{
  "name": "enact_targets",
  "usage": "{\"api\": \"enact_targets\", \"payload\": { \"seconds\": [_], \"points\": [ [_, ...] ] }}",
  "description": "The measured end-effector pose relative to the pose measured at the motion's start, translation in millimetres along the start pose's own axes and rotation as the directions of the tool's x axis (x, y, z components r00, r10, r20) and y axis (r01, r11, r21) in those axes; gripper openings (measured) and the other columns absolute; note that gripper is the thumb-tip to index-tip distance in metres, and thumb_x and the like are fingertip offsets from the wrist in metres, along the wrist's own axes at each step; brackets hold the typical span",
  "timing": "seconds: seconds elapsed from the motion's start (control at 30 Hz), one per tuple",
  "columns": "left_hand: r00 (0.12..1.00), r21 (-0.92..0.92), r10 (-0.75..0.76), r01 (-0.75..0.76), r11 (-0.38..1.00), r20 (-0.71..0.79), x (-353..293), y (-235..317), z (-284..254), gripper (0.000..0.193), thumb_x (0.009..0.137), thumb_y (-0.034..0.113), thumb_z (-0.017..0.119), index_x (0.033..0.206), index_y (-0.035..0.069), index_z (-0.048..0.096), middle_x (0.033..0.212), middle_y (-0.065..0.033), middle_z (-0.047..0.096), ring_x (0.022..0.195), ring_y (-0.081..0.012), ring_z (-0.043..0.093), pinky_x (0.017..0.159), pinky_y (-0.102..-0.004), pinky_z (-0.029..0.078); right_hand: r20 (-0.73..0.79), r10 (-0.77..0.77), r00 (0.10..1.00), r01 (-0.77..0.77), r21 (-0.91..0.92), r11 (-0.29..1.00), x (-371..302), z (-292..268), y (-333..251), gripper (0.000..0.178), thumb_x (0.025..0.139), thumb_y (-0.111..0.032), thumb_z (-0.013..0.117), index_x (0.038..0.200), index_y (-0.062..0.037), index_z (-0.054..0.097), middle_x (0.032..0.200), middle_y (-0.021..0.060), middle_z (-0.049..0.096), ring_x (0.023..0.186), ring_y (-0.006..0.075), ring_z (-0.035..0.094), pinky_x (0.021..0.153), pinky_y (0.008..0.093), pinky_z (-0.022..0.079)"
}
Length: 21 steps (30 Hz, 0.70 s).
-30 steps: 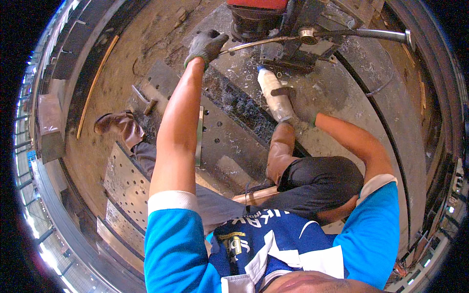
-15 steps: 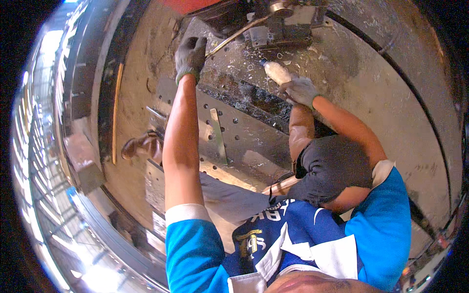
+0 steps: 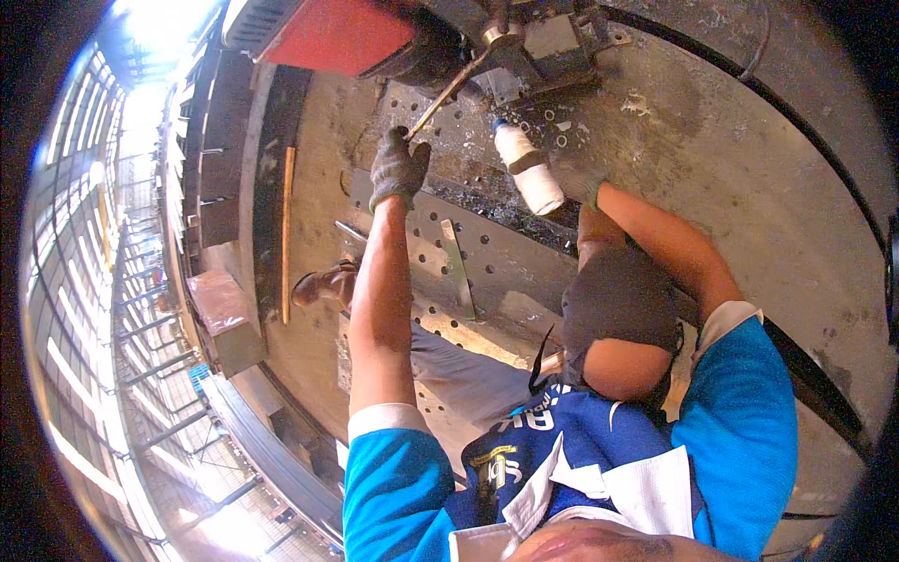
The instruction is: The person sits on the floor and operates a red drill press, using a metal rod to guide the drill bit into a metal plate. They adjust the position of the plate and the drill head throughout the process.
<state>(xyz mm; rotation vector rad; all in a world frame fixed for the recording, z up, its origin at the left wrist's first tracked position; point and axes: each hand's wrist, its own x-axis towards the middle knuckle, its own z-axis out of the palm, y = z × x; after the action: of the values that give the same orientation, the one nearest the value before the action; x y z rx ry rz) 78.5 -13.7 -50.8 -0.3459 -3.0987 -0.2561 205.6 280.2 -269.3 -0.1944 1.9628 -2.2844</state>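
Bottle (image 3: pixel 534 183): pale, blue cap, held slantwise above the metal surface, cap end pointing toward the machine (image 3: pixel 342 36) and its foot. Right hand (image 3: pixel 574 176), gloved: appears closed about the bottle's side; individual fingers blend into the background, exact wrap not clear. Left hand (image 3: pixel 400 169), gloved: fingers curled at the near end of the lever (image 3: pixel 451 96), thumb standing a little apart.

Change over the last second: lever swings from nearly level in view to a steep slant, its near end drawn toward the person; left hand goes with it. Bottle stays by the machine's foot. Judgement: the lever has turned while the bottle is kept close, both hands engaged.

Outward: shavings (image 3: pixel 562 125) beyond the bottle; holed plate (image 3: pixel 426 225), metal strip (image 3: pixel 459 272) on it; boot (image 3: pixel 323 286) at left.
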Motion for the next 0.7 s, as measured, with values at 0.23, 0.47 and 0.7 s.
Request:
{"api": "enact_targets", "payload": {
  "seconds": [0.23,0.47,0.7],
  "points": [
    [0.959,0.116,-0.247,0.232,0.966,0.142,23.2,-3.3,-10.9,0.044,0.096,0.025,0.065,0.137,0.009,0.061,0.135,-0.0300,0.069,0.129,-0.0504,0.064,0.106,-0.0564,0.053,0.018,-0.010,1.000,0.008,0.119,0.993,24.8,46.3,-51.0,0.032,0.105,-0.026,0.067,0.130,-0.0084,0.073,0.117,0.0127,0.076,0.098,0.0245,0.075,0.092,0.0430,0.061],
    [0.933,0.151,-0.315,0.291,0.945,0.173,36.4,-9.9,-6.9,0.038,0.098,0.021,0.062,0.133,0.006,0.061,0.132,-0.0326,0.069,0.126,-0.0520,0.065,0.104,-0.0580,0.053,0.042,0.021,0.999,-0.025,0.113,0.993,31.4,36.3,-67.2,0.035,0.104,-0.027,0.069,0.132,-0.0059,0.071,0.118,0.0126,0.076,0.099,0.0238,0.074,0.093,0.0422,0.061],
    [0.967,0.011,-0.165,0.166,0.986,0.194,26.3,6.5,-2.9,0.032,0.099,0.020,0.062,0.128,0.006,0.064,0.126,-0.0330,0.070,0.123,-0.0523,0.066,0.100,-0.0592,0.054,0.063,0.115,0.991,-0.115,-0.007,0.993,20.6,13.5,-92.5,0.039,0.103,-0.028,0.071,0.134,-0.0035,0.069,0.118,0.0125,0.075,0.099,0.0230,0.074,0.093,0.0414,0.061]
  ]
}}
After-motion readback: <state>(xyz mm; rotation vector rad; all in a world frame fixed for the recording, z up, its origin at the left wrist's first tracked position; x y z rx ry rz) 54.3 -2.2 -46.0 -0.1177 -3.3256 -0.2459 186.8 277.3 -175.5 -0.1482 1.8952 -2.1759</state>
